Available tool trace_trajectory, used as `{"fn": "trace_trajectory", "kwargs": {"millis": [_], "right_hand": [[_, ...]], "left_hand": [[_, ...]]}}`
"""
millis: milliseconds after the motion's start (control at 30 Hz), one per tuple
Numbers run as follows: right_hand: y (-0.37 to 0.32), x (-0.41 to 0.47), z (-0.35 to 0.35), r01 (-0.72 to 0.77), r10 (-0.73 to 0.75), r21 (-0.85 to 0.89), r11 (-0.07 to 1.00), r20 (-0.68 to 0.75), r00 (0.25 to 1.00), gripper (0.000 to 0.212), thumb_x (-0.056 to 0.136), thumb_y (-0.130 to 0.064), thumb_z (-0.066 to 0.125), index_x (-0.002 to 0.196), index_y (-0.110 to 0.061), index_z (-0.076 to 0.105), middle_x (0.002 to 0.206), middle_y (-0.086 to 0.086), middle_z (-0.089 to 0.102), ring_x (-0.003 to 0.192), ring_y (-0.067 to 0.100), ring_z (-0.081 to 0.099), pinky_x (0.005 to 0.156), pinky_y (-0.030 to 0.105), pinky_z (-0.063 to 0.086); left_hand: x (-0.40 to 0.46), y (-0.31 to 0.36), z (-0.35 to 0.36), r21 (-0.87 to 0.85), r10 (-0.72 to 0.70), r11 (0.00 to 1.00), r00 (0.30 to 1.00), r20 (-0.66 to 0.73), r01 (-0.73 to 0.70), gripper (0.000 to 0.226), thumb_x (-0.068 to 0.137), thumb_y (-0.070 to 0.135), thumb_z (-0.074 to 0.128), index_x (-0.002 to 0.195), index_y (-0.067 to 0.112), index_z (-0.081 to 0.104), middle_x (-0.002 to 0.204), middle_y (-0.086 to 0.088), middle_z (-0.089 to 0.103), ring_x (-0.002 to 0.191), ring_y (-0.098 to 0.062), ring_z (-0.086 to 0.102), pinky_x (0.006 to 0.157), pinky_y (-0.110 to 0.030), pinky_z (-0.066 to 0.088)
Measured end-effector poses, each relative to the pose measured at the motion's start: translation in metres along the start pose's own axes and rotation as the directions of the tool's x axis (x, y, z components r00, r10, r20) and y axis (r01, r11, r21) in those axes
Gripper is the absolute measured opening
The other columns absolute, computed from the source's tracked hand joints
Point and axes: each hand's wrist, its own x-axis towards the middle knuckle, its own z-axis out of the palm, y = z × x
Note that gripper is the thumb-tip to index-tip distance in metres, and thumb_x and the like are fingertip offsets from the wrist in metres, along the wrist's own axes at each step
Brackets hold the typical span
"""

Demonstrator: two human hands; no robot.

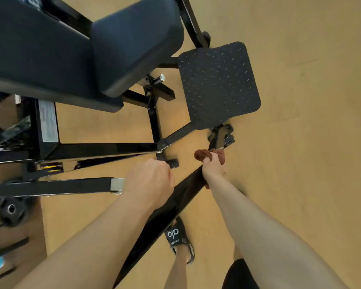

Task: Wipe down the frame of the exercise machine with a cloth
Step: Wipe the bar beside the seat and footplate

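1. Bare forearms, no sleeves; left hand and right hand without rings, watch or gloves.
2. Black slide sandal on one foot; white lettering across its strap.
3. Dark shorts at the lower edge.

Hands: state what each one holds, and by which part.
The right hand grips the brown cloth bunched in its fingers, pressed on the black frame bar. The left hand is curled; whether it holds anything cannot be told.
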Motion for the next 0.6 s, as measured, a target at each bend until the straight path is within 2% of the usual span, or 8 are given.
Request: {"fn": "trace_trajectory", "kwargs": {"millis": [67,200,267,333,400,467,533,600], "right_hand": [[-0.001,-0.010,-0.001,0.045,-0.045,-0.053,0.998,0.003,0.999,0.034,0.110,-0.033,0.036,0.142,-0.036,0.046,0.155,0.013,0.029,0.141,0.040,0.031,0.115,0.056,0.037],[0.015,-0.076,0.005,0.184,-0.175,-0.059,0.981,0.136,0.975,0.028,0.107,-0.044,0.041,0.133,-0.051,0.045,0.152,-0.001,0.023,0.141,0.033,0.027,0.112,0.057,0.041],[0.027,-0.108,0.007,0.272,-0.270,0.012,0.962,0.157,0.950,0.019,0.105,-0.047,0.043,0.121,-0.056,0.047,0.147,-0.008,0.024,0.137,0.024,0.026,0.109,0.042,0.038],[0.030,-0.111,0.009,0.331,-0.332,0.032,0.943,0.148,0.931,0.013,0.105,-0.048,0.043,0.116,-0.052,0.049,0.142,-0.010,0.025,0.130,0.018,0.026,0.100,0.032,0.032],[0.027,-0.095,0.007,0.329,-0.329,0.024,0.944,0.146,0.933,0.010,0.105,-0.047,0.043,0.112,-0.048,0.050,0.143,-0.007,0.024,0.132,0.020,0.024,0.103,0.035,0.032],[0.024,-0.071,0.005,0.311,-0.308,0.002,0.950,0.143,0.941,0.010,0.105,-0.047,0.042,0.114,-0.046,0.048,0.148,-0.002,0.023,0.139,0.027,0.022,0.112,0.044,0.031],[0.024,-0.043,0.001,0.306,-0.296,-0.049,0.951,0.151,0.943,0.012,0.106,-0.046,0.040,0.117,-0.048,0.044,0.150,0.002,0.024,0.140,0.031,0.024,0.114,0.048,0.031],[0.025,-0.014,-0.005,0.315,-0.301,-0.086,0.945,0.144,0.943,0.014,0.107,-0.044,0.038,0.119,-0.044,0.044,0.146,0.007,0.029,0.133,0.032,0.032,0.109,0.046,0.033]], "left_hand": [[-0.001,0.000,0.000,-0.010,-0.012,1.000,1.000,-0.006,0.012,0.028,0.102,0.039,0.050,0.081,0.028,0.065,0.066,0.009,0.056,0.060,-0.007,0.057,0.065,-0.030,0.058],[0.000,0.002,0.000,0.012,-0.037,0.999,0.999,0.020,0.037,0.027,0.103,0.039,0.050,0.082,0.028,0.061,0.068,0.008,0.054,0.061,-0.007,0.056,0.065,-0.028,0.055],[0.000,0.005,0.000,0.034,-0.055,0.998,0.998,0.036,0.054,0.025,0.104,0.039,0.049,0.086,0.027,0.060,0.071,0.007,0.055,0.063,-0.008,0.056,0.067,-0.028,0.056],[0.002,0.007,0.001,0.050,-0.074,0.996,0.995,0.073,0.070,0.022,0.104,0.037,0.050,0.092,0.025,0.062,0.075,0.005,0.057,0.067,-0.010,0.059,0.070,-0.030,0.058],[0.004,0.008,-0.004,0.154,-0.106,0.985,0.983,0.149,0.083,0.015,0.102,0.031,0.054,0.098,0.020,0.063,0.077,0.002,0.056,0.069,-0.013,0.059,0.071,-0.030,0.057],[0.006,0.018,-0.011,0.326,-0.132,0.944,0.965,0.225,0.053,0.009,0.097,0.027,0.063,0.099,0.019,0.058,0.076,0.000,0.050,0.067,-0.015,0.051,0.071,-0.032,0.049],[0.006,0.047,-0.007,0.451,-0.111,0.892,0.953,0.281,-0.029,0.021,0.091,0.030,0.072,0.098,0.015,0.058,0.080,-0.002,0.051,0.072,-0.017,0.049,0.078,-0.039,0.044],[0.006,0.079,0.014,0.469,-0.127,0.882,0.943,0.308,-0.035,0.031,0.094,0.035,0.067,0.110,0.010,0.059,0.093,-0.009,0.055,0.086,-0.023,0.054,0.082,-0.039,0.043]]}}
